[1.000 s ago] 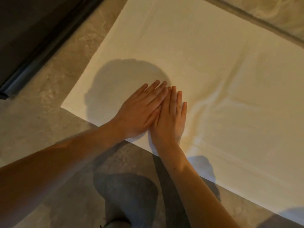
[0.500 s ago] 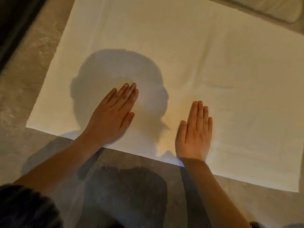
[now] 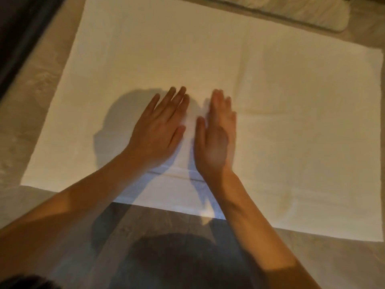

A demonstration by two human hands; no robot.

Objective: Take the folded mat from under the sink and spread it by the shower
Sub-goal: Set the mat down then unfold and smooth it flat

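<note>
Head view: the left hand (image 3: 158, 132) lies palm down on the mat (image 3: 291, 101), fingers straight and close together, thumb out to the side, holding nothing. The right hand (image 3: 215, 140) is just beside it, also flat with fingers extended. It is blurred, so it seems to rest on the mat, but I cannot tell how firmly. A narrow strip of mat shows between the two hands, which do not touch. Both sit near the middle of the mat's near half, and the bare forearms cross its near edge.

The mat is white and spread open flat on the floor (image 3: 31, 105), with faint fold creases running across it and along its right half. A rounded shadow falls on the mat to the left of the left hand.

Beyond the mat's left edge, a dark strip (image 3: 18, 28) runs along the floor. Past the mat's far edge lies a pale raised ledge (image 3: 291, 13). Before the mat's near edge, dark hair (image 3: 25, 282) shows in the corner.
</note>
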